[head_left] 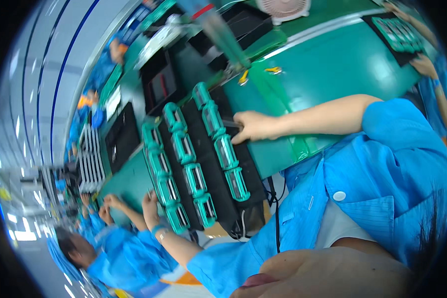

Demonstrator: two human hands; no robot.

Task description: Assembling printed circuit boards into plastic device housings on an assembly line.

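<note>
A black tray lies slantwise in front of me, bearing several teal-green frame-like parts with pale and dark centres, set in three rows. On its right side my right hand is closed at the tray edge, thumb and fingers bent around a dark section. At the opposite side my left hand, with a band at the wrist, curls against the edge beside the outer row of parts. Its fingertips are partly hidden there.
Yellow-handled small tools lie on the green table. Black boxes and a pink fan stand farther back. Co-workers sit left; another person's hands touch a similar loaded tray at far right. Cables hang by the near edge.
</note>
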